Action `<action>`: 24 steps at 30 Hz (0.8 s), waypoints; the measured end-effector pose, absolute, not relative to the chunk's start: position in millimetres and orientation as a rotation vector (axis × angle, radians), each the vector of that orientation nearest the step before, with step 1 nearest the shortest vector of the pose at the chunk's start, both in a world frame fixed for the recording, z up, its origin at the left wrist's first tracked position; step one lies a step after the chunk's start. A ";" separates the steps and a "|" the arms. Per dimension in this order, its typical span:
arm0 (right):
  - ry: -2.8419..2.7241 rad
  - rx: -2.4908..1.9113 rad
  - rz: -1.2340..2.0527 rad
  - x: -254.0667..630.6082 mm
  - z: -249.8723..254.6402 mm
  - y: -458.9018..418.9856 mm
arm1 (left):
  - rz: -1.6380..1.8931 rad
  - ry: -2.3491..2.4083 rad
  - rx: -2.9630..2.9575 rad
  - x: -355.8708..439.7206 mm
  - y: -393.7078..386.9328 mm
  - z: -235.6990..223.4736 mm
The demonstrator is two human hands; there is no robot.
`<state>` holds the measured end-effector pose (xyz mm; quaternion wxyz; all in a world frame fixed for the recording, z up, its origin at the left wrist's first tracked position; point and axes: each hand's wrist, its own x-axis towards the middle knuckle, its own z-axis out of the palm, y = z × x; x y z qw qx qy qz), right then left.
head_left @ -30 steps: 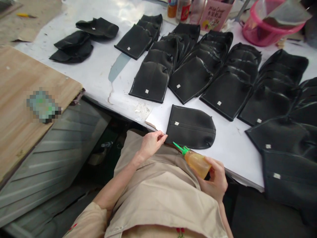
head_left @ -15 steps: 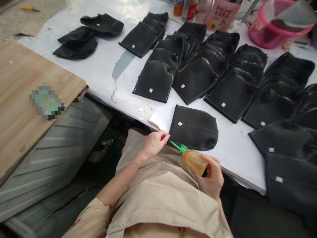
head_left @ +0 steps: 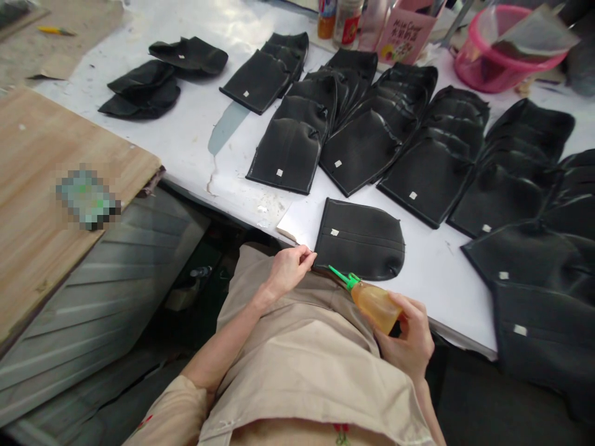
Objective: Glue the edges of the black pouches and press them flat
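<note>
A black leather-like piece (head_left: 360,248) with a rounded right end, seam lines and a small white tag lies at the table's front edge. My left hand (head_left: 292,269) is closed in a pinch at its near left corner, thumb and fingertips pressed together on the edge. In my right hand (head_left: 411,337) is a squeeze bottle (head_left: 377,305) of amber liquid with a green nozzle, held tilted. The nozzle tip points left, just over the near edge of the piece; whether it touches cannot be made out.
Overlapping rows of similar black pieces (head_left: 360,145) spread across the white table (head_left: 186,142). Some loose ones (head_left: 188,57) lie far left. Behind stand a pink basket (head_left: 488,65), a pink box (head_left: 404,34) and jars (head_left: 348,21). A wooden board (head_left: 56,142) is at left.
My right hand has drawn the bottle to the right, so the nozzle tip is farther from my left fingers. My left hand keeps its pinch at the corner. The view has shifted slightly.
</note>
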<state>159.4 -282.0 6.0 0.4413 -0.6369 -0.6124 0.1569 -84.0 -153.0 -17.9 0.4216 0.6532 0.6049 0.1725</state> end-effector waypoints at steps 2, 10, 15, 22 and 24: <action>-1.526 -1.601 0.367 163.5 9.0 -285.8 | 0.438 1.516 1.633 -84.0 -153.0 -17.3; -1.318 -1.700 0.426 179.5 13.6 -301.9 | 0.456 1.506 1.644 -84.8 -153.7 -19.9; -1.278 -1.671 0.479 175.6 12.1 -297.4 | 0.461 1.510 1.660 -84.3 -153.3 -17.4; -1.074 -1.685 0.694 155.5 11.2 -289.1 | 0.496 1.498 1.648 -83.4 -154.7 -16.2; -0.825 -1.635 0.926 156.4 12.7 -285.8 | 0.493 1.501 1.649 -83.9 -154.0 -15.1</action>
